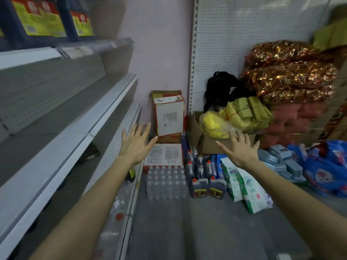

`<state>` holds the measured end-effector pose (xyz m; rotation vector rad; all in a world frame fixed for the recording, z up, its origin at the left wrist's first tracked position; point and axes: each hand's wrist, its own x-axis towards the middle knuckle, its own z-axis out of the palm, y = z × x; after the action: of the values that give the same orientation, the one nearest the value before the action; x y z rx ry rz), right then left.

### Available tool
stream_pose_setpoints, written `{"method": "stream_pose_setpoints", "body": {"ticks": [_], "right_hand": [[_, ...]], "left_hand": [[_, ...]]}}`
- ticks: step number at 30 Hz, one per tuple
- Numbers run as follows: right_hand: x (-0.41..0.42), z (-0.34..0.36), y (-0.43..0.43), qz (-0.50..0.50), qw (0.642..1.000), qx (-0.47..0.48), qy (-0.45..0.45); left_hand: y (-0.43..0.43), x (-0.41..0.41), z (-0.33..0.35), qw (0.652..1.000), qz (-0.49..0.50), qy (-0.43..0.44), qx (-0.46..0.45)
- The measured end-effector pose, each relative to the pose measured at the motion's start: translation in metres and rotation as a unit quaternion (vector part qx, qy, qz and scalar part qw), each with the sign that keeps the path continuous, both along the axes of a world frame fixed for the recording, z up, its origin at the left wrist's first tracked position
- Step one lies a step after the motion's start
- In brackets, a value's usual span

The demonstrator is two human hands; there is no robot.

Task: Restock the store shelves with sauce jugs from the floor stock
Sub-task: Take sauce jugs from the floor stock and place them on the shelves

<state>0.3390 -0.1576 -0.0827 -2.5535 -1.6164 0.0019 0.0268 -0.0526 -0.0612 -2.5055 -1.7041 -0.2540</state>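
Note:
Several dark sauce jugs with red caps stand on the floor ahead; the nearest two [199, 187] [216, 188] are side by side, with more jugs [200, 165] behind them. Two larger dark jugs with yellow-red labels [37, 19] sit on the top shelf at upper left. My left hand [136, 145] and my right hand [239, 150] are both stretched out forward with fingers spread, holding nothing, above and short of the floor jugs.
White shelves [75, 128] run along the left. A shrink-wrapped pack of small bottles [166, 182] sits left of the jugs. Cardboard boxes [169, 115], white-green bags [246, 186], blue packages [323, 169], yellow bundles and a black backpack [223, 89] crowd the back and right.

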Motion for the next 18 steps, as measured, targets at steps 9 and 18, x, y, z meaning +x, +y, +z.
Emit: {"method": "stream_pose_setpoints", "body": {"ticks": [9,18], "right_hand": [[0.095,-0.007,0.082,0.007,1.000,-0.020,0.009],[0.148,-0.038,0.158,-0.006,0.998,-0.056,0.014]], "left_hand": [[0.081,0.103,-0.021,0.999,-0.018,0.007,-0.046],[0.178,0.152,-0.047,0.998,-0.007,0.017,-0.066]]}}
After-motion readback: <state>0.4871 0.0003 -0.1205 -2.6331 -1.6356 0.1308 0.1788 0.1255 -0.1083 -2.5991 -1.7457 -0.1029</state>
